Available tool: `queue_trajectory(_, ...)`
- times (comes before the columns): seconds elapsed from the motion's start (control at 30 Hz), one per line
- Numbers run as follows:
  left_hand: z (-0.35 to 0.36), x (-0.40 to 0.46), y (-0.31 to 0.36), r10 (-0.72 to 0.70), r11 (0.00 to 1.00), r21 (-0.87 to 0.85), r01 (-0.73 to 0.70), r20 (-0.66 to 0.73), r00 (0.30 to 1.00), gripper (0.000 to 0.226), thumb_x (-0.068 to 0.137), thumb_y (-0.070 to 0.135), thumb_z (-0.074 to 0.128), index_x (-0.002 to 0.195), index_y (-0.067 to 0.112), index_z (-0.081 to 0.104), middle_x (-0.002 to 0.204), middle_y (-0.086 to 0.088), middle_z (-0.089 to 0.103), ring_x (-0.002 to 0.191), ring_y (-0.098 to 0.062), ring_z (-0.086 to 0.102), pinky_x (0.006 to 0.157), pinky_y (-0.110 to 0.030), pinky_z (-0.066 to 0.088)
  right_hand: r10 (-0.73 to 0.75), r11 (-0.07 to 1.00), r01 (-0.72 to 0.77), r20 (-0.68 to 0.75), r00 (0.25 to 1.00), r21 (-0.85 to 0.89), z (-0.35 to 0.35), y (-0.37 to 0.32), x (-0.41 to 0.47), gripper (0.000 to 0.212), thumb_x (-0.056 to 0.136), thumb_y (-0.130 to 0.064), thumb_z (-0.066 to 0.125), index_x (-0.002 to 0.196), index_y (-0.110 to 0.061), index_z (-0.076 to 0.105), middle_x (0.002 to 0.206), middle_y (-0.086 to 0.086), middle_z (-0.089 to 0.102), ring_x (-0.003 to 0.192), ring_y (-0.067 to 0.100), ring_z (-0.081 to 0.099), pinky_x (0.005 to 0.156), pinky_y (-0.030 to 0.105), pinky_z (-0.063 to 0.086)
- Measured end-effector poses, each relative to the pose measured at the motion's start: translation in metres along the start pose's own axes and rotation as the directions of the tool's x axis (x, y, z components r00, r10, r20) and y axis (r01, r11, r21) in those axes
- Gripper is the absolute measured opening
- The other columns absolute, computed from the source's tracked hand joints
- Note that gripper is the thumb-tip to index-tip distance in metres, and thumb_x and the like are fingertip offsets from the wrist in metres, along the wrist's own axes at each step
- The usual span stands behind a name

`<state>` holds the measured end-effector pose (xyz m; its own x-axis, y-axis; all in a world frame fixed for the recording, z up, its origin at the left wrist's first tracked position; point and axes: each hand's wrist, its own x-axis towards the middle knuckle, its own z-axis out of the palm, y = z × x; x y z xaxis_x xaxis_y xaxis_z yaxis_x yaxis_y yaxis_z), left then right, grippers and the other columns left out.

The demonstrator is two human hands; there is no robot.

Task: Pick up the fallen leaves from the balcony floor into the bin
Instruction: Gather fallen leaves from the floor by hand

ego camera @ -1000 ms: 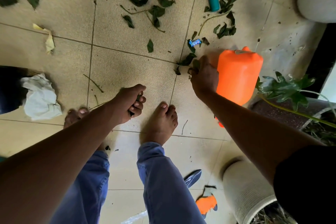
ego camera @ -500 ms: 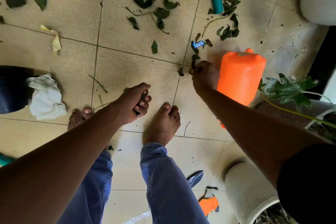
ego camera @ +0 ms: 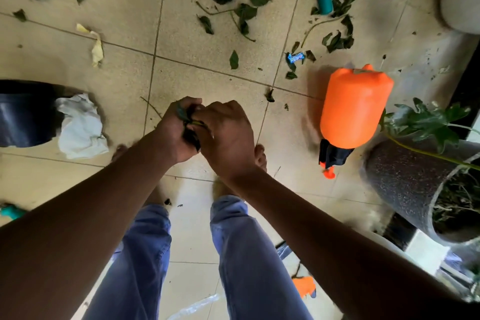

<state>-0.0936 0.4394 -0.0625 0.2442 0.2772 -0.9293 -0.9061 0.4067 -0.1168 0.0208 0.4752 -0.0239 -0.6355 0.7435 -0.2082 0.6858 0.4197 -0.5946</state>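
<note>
Hands are now brought together above the feet: the right hand (ego camera: 228, 135), which half a second ago was down by the orange sprayer (ego camera: 355, 106) pinching leaves, is pressed against the left hand (ego camera: 174, 132), and a dark wad of gathered leaves (ego camera: 191, 135) is gripped between them. Collected pieces are being merged into one handful. Scattered leaves (ego camera: 233, 0) are left on the far tiles; the bin (ego camera: 23, 114) is seen at left.

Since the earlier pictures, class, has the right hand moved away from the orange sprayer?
Yes. The right hand has left the orange sprayer and crossed leftward to meet the left hand over the leaves.
</note>
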Motion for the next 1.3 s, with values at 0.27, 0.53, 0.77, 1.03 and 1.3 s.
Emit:
queue_trajectory(0.27, -0.017, -0.021, 0.0, -0.038, 0.998, -0.049, 0.041, 0.056, 0.998, 0.046, 0.095, 0.045, 0.051, 0.077, 0.011, 0.077, 0.077, 0.005, 0.062, 0.072, -0.011, 0.063, 0.069, -0.02, 0.048, -0.05, 0.923, 0.095, 0.127, 0.991, -0.373, 0.019, -0.026, -0.002, 0.017, 0.082, -0.013, 0.061, 0.092, -0.021, 0.072, 0.085, -0.003, 0.072, 0.095, 0.03, 0.058, 0.075, 0.039, 0.037)
queue_trajectory(0.53, -0.006, -0.025, -0.003, 0.106, 0.992, 0.078, -0.101, -0.067, 0.992, 0.05, 0.085, 0.068, 0.063, 0.082, 0.019, 0.066, 0.077, 0.003, 0.066, 0.079, -0.015, 0.073, 0.077, -0.03, 0.057, -0.087, 0.858, 0.244, 0.34, 0.936, -0.452, 0.019, -0.028, -0.003, 0.034, 0.093, -0.02, 0.05, 0.125, -0.015, 0.062, 0.121, 0.004, 0.065, 0.126, 0.034, 0.046, 0.104, 0.054, 0.031)
queue_trajectory(0.77, 0.008, -0.011, -0.003, 0.105, 0.993, 0.076, -0.094, -0.158, 0.982, 0.051, 0.096, 0.061, 0.053, 0.068, 0.02, 0.063, 0.062, 0.007, 0.061, 0.056, -0.01, 0.068, 0.062, -0.022, 0.052, -0.035, 0.828, 0.282, 0.456, 0.889, -0.485, 0.001, -0.018, -0.005, 0.079, 0.083, -0.027, 0.037, 0.154, 0.003, 0.024, 0.149, 0.019, 0.044, 0.15, 0.042, 0.019, 0.117, 0.062, 0.014)
queue_trajectory(1.03, 0.008, 0.01, -0.005, 0.062, 0.989, 0.138, -0.045, -0.124, 0.99, 0.041, 0.103, 0.042, 0.053, 0.07, 0.018, 0.056, 0.052, 0.005, 0.049, 0.038, -0.005, 0.045, 0.034, -0.016, 0.032, -0.114, 0.993, 0.101, 0.317, 0.942, 0.059, -0.017, 0.021, 0.004, 0.057, 0.087, -0.028, 0.043, 0.139, -0.006, 0.055, 0.125, 0.012, 0.063, 0.117, 0.03, 0.058, 0.091, 0.041, 0.049)
queue_trajectory(1.3, 0.004, 0.023, -0.005, 0.1, 0.961, 0.274, -0.046, -0.185, 0.978, 0.045, 0.101, 0.037, 0.059, 0.062, 0.016, 0.048, 0.056, -0.001, 0.043, 0.035, -0.006, 0.03, 0.032, -0.013, 0.016, 0.523, 0.85, -0.526, -0.095, 0.847, -0.01, -0.025, 0.167, 0.072, 0.032, 0.088, -0.016, 0.058, 0.119, -0.018, 0.066, 0.113, 0.006, 0.065, 0.103, 0.024, 0.063, 0.086, 0.034, 0.052)
